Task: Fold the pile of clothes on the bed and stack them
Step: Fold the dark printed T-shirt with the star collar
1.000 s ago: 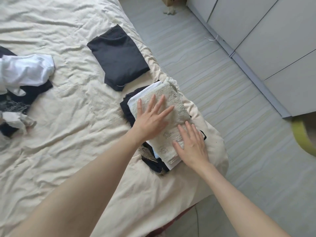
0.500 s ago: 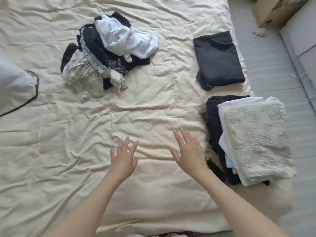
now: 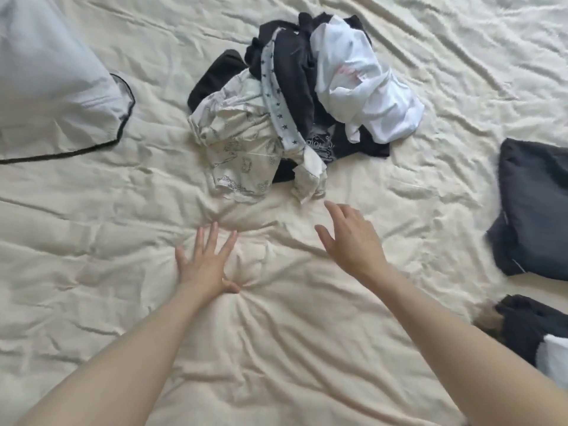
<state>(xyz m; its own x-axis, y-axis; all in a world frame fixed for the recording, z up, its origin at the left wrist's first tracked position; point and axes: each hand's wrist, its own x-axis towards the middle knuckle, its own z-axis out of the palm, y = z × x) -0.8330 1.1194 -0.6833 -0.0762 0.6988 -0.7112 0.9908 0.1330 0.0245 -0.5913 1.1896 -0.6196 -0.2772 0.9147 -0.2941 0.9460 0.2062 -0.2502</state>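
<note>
A loose pile of unfolded clothes [image 3: 295,115] lies in the middle of the bed: a white top, black garments, a star-print strip and a cream printed piece. My left hand [image 3: 206,262] presses flat on the cream bedcover [image 3: 92,241], fingers spread. My right hand [image 3: 350,238] hovers open just below the pile's near edge, holding nothing. A folded dark garment [image 3: 534,207] lies at the right edge. Only a corner of the folded stack [image 3: 534,330] shows at the lower right.
A pale grey pillow with black piping [image 3: 52,84] lies at the upper left. The wrinkled cream bedcover fills the rest of the view.
Both hands left the folded stack and moved left and forward toward the loose pile. My view swung left, so the stack slid to the right edge. The left hand now rests on the bedcover.
</note>
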